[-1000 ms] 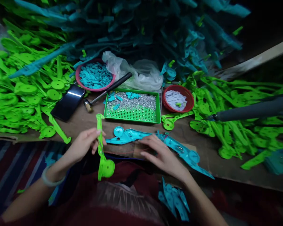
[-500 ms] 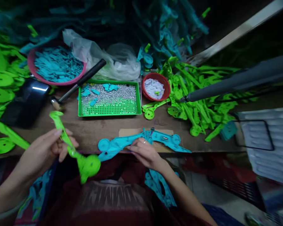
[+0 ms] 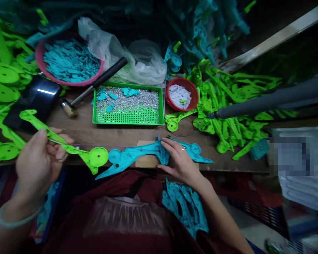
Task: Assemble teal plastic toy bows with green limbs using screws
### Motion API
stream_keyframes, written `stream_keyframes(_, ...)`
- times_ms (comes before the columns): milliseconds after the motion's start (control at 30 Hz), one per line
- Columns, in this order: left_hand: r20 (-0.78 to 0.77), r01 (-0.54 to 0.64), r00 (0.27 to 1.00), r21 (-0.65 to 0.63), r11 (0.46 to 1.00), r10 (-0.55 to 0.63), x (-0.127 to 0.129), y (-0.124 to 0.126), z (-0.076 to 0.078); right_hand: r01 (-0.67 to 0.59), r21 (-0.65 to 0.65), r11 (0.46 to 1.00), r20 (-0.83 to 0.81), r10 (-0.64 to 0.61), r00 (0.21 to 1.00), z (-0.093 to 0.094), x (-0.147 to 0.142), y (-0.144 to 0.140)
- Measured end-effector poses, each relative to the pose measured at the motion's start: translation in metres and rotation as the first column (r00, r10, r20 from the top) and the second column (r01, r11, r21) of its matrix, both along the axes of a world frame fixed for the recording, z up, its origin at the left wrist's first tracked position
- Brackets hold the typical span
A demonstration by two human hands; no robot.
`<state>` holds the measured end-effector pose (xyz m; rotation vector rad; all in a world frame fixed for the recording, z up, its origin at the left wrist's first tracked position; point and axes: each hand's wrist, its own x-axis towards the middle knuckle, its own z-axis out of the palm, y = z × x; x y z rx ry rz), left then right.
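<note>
Keep left hand (image 3: 38, 160) gripped on green plastic arm (image 3: 66, 146). Press teal plastic arm (image 3: 137, 157) flat against desk (image 3: 122, 134) with right hand (image 3: 180, 160); align discs.

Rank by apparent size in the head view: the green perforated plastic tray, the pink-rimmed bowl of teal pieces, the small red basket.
1. Green perforated plastic tray and pink-rimmed bowl of teal pieces: they look alike, so unranked.
2. Small red basket, clearly smallest.

Directly before you the tray (image 3: 127, 120) sits on the table (image 3: 116, 135). Left of it lies the hammer (image 3: 95, 86), its handle reaching back toward the large bowl (image 3: 39, 58). Right of the tray stands the small basket (image 3: 194, 100); behind the tray, the bag (image 3: 137, 63).
</note>
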<state>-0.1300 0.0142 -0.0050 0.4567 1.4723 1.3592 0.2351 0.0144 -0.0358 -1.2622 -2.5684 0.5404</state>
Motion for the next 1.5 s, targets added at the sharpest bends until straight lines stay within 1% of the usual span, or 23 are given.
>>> stream_keyframes(67, -0.022, 0.114, 0.993, 0.083, 0.99, -0.113, 0.015, -0.005, -0.007, 0.02, 0.032, 0.999, -0.079, -0.017, 0.997, 0.011, -0.019, 0.002)
stream_keyframes(100, -0.033, 0.194, 0.981, 0.115, 0.974, -0.192, 0.022, -0.008, -0.009, 0.006, 0.007, 1.0, -0.151, -0.005, 0.988, 0.017, -0.033, 0.003)
stream_keyframes(133, -0.041, 0.265, 0.964, 0.146, 0.953, -0.262, 0.028, -0.01, -0.01, -0.034, -0.055, 0.998, -0.232, 0.02, 0.972, 0.022, -0.048, 0.006)
stream_keyframes(167, -0.057, 0.313, 0.95, 0.182, 0.932, -0.307, 0.031, -0.011, -0.009, -0.095, -0.148, 0.984, -0.312, 0.045, 0.949, 0.026, -0.064, 0.008)
stream_keyframes(200, -0.085, 0.33, 0.944, 0.217, 0.919, -0.319, 0.032, -0.013, -0.006, -0.158, -0.248, 0.956, -0.382, 0.053, 0.923, 0.03, -0.078, 0.012)
stream_keyframes(233, -0.125, 0.326, 0.945, 0.241, 0.914, -0.303, 0.031, -0.013, -0.002, -0.204, -0.333, 0.921, -0.432, 0.044, 0.901, 0.032, -0.091, 0.015)
stream_keyframes(267, -0.178, 0.305, 0.948, 0.254, 0.918, -0.265, 0.028, -0.014, 0.002, -0.225, -0.397, 0.89, -0.457, 0.021, 0.889, 0.033, -0.102, 0.018)
stream_keyframes(333, -0.279, 0.245, 0.945, 0.248, 0.937, -0.173, 0.019, -0.015, 0.008, -0.204, -0.471, 0.858, -0.449, -0.034, 0.893, 0.032, -0.115, 0.024)
stream_keyframes(400, -0.311, 0.187, 0.943, 0.213, 0.959, -0.115, 0.012, -0.016, 0.007, -0.153, -0.474, 0.867, -0.398, -0.056, 0.916, 0.029, -0.12, 0.028)
stream_keyframes(467, -0.259, 0.155, 0.96, 0.185, 0.97, -0.104, 0.011, -0.016, -0.002, -0.091, -0.424, 0.901, -0.361, -0.076, 0.929, 0.028, -0.122, 0.029)
stream_keyframes(533, -0.188, 0.133, 0.977, 0.173, 0.976, -0.1, 0.016, -0.016, -0.013, -0.051, -0.364, 0.93, -0.363, -0.092, 0.927, 0.03, -0.126, 0.029)
stream_keyframes(633, -0.146, 0.118, 0.985, 0.183, 0.976, -0.092, 0.028, -0.015, -0.023, -0.052, -0.324, 0.945, -0.367, -0.075, 0.927, 0.037, -0.138, 0.026)
stream_keyframes(733, -0.175, 0.147, 0.978, 0.173, 0.974, -0.117, 0.037, -0.016, -0.023, -0.053, -0.279, 0.959, -0.323, -0.042, 0.945, 0.044, -0.149, 0.026)
stream_keyframes(833, -0.239, 0.175, 0.961, 0.137, 0.975, -0.139, 0.041, -0.018, -0.022, -0.071, -0.311, 0.948, -0.295, -0.025, 0.955, 0.045, -0.155, 0.027)
stream_keyframes(900, -0.244, 0.182, 0.958, 0.121, 0.976, -0.149, 0.043, -0.019, -0.023, -0.079, -0.339, 0.937, -0.313, -0.033, 0.949, 0.042, -0.156, 0.028)
stream_keyframes(1067, -0.079, 0.164, 0.985, 0.139, 0.977, -0.154, 0.049, -0.017, -0.024, -0.104, -0.334, 0.937, -0.344, -0.018, 0.939, 0.035, -0.154, 0.032)
stream_keyframes(1133, -0.042, 0.151, 0.988, 0.145, 0.978, -0.146, 0.05, -0.017, -0.024, -0.111, -0.366, 0.924, -0.374, -0.037, 0.927, 0.035, -0.152, 0.034)
stream_keyframes(1200, -0.044, 0.159, 0.987, 0.14, 0.977, -0.155, 0.051, -0.017, -0.023, -0.114, -0.454, 0.884, -0.417, -0.098, 0.903, 0.036, -0.15, 0.036)
stream_keyframes(1300, -0.068, 0.202, 0.978, 0.124, 0.972, -0.195, 0.051, -0.02, -0.022, -0.135, -0.602, 0.787, -0.452, -0.196, 0.87, 0.038, -0.148, 0.038)
stream_keyframes(1333, -0.076, 0.21, 0.976, 0.121, 0.97, -0.202, 0.051, -0.02, -0.022, -0.138, -0.623, 0.77, -0.451, -0.209, 0.868, 0.038, -0.148, 0.038)
stream_keyframes(1367, -0.083, 0.212, 0.976, 0.122, 0.97, -0.203, 0.051, -0.021, -0.022, -0.133, -0.625, 0.769, -0.446, -0.212, 0.87, 0.037, -0.149, 0.038)
stream_keyframes(1400, -0.086, 0.211, 0.976, 0.125, 0.97, -0.201, 0.052, -0.021, -0.021, -0.12, -0.612, 0.782, -0.439, -0.209, 0.874, 0.036, -0.15, 0.037)
stream_keyframes(1500, -0.079, 0.189, 0.981, 0.135, 0.973, -0.179, 0.054, -0.021, -0.02, -0.06, -0.521, 0.851, -0.43, -0.202, 0.88, 0.03, -0.153, 0.032)
